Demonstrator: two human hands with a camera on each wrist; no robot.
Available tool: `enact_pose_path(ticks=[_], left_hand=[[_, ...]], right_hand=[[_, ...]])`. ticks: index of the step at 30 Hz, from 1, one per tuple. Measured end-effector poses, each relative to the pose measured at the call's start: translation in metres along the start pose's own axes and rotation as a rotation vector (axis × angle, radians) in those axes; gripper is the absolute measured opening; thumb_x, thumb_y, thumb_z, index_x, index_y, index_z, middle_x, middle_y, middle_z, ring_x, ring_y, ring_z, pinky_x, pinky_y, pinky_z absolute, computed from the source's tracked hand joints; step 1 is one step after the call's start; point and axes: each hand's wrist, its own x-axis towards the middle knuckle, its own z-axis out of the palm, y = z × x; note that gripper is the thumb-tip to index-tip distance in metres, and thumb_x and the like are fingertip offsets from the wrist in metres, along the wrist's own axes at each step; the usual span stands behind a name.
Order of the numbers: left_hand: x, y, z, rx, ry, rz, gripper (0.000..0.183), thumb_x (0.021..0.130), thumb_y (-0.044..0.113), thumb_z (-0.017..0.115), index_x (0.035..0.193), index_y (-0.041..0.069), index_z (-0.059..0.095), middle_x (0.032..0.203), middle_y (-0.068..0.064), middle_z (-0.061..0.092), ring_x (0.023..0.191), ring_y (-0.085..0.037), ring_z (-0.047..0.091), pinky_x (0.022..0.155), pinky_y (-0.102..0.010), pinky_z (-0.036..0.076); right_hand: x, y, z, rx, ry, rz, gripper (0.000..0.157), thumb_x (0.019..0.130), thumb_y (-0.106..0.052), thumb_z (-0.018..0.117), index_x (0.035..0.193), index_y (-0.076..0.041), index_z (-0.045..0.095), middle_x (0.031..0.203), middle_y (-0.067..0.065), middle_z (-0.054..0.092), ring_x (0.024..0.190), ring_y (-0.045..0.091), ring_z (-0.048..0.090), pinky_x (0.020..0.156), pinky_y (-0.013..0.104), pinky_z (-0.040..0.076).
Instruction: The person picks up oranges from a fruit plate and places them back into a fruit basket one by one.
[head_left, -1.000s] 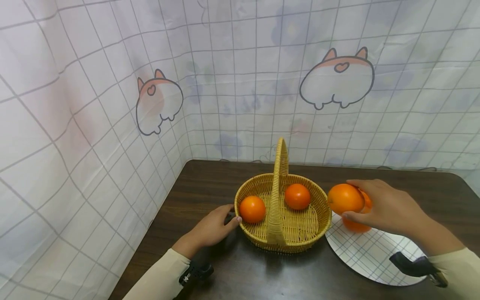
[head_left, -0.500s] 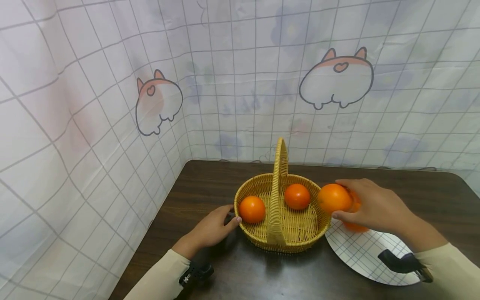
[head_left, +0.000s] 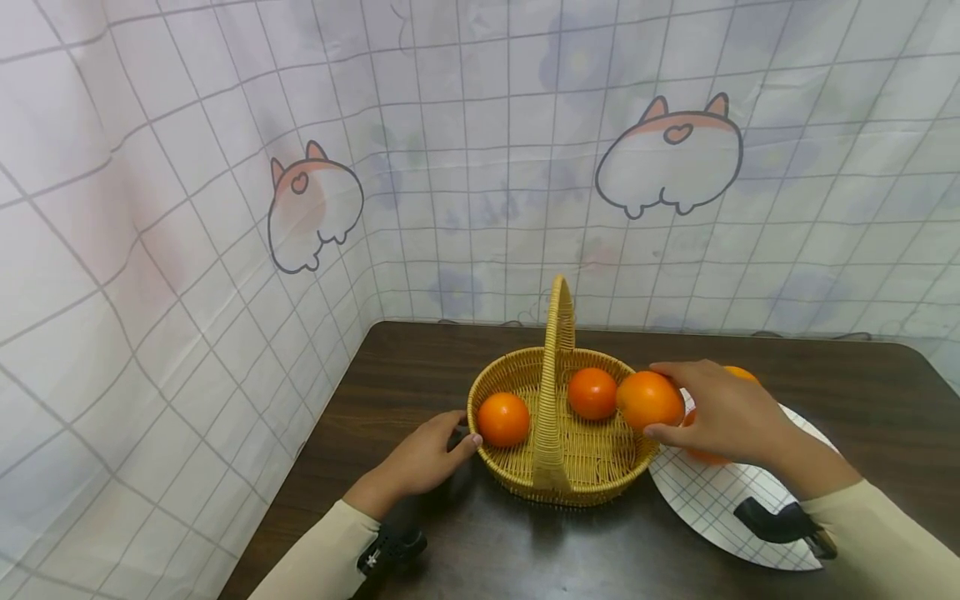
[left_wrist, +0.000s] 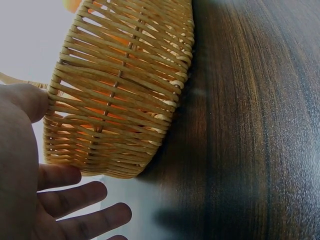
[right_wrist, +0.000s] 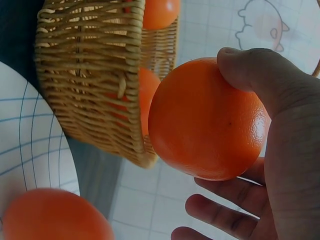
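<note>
My right hand (head_left: 723, 412) grips an orange (head_left: 649, 400) between thumb and fingers, over the right rim of the wicker basket (head_left: 525, 482). In the right wrist view the held orange (right_wrist: 205, 122) hangs beside the basket rim, with the lower fingers (right_wrist: 220, 215) spread below it. Inside the basket lie two round orange-red fruits, one on the left (head_left: 504, 419) and one right of the handle (head_left: 592, 393). My left hand (head_left: 420, 454) touches the basket's left rim. In the left wrist view its thumb (left_wrist: 32, 100) lies at the rim and the other fingers are extended.
A white plate with a grid pattern (head_left: 738, 508) stands right of the basket, bearing more orange fruit (head_left: 708, 457) partly hidden by my right hand. The basket's tall handle (head_left: 551, 392) arches over its middle. Behind the dark wooden table (head_left: 420, 358) hangs a gridded cloth (head_left: 487, 208).
My right hand has carried the orange leftward from above the plate to over the basket's right rim. Fruit on the plate shows more behind the hand. My left hand has stayed put.
</note>
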Motion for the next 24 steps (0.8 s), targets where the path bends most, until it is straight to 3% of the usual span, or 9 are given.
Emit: enact_pose_path(ticks=[4, 13, 19, 22, 24], left_hand=[[0.0, -0.001, 0.0, -0.002, 0.001, 0.002, 0.068, 0.105, 0.056, 0.049, 0.15, 0.006, 0.048, 0.149, -0.012, 0.052, 0.134, -0.032, 0.052, 0.109, -0.056, 0.042], [0.0, -0.002, 0.001, -0.014, -0.003, 0.001, 0.069, 0.105, 0.058, 0.048, 0.151, 0.007, 0.047, 0.15, -0.011, 0.051, 0.133, -0.031, 0.052, 0.109, -0.055, 0.042], [0.0, -0.002, 0.002, -0.016, -0.003, 0.0, 0.069, 0.105, 0.058, 0.049, 0.152, 0.007, 0.047, 0.15, -0.011, 0.051, 0.134, -0.031, 0.051, 0.11, -0.055, 0.041], [0.001, -0.002, 0.002, -0.022, -0.004, -0.001, 0.069, 0.104, 0.058, 0.049, 0.152, 0.008, 0.047, 0.15, -0.011, 0.051, 0.134, -0.031, 0.052, 0.11, -0.056, 0.041], [0.001, -0.002, 0.002, -0.026, -0.005, 0.0, 0.069, 0.104, 0.058, 0.049, 0.152, 0.008, 0.047, 0.15, -0.011, 0.051, 0.134, -0.031, 0.052, 0.109, -0.056, 0.041]], right_hand=[[0.002, -0.002, 0.006, -0.005, -0.014, -0.006, 0.097, 0.076, -0.081, 0.069, 0.144, -0.013, 0.058, 0.129, 0.012, 0.066, 0.105, 0.03, 0.061, 0.075, 0.049, 0.056], [0.002, -0.005, 0.011, -0.007, -0.022, -0.008, 0.1, 0.077, -0.084, 0.065, 0.145, -0.012, 0.057, 0.131, 0.016, 0.064, 0.111, 0.036, 0.062, 0.079, 0.056, 0.057], [0.003, -0.005, 0.012, 0.012, -0.042, -0.011, 0.096, 0.079, -0.08, 0.068, 0.145, -0.011, 0.057, 0.127, 0.01, 0.067, 0.12, 0.038, 0.059, 0.088, 0.063, 0.052], [0.002, -0.003, 0.013, 0.01, -0.039, -0.015, 0.091, 0.079, -0.075, 0.072, 0.143, -0.012, 0.059, 0.125, 0.007, 0.068, 0.118, 0.036, 0.06, 0.087, 0.06, 0.054], [0.001, -0.001, 0.014, 0.009, -0.037, -0.017, 0.088, 0.08, -0.072, 0.075, 0.143, -0.012, 0.059, 0.124, 0.007, 0.068, 0.107, 0.03, 0.064, 0.079, 0.053, 0.057]])
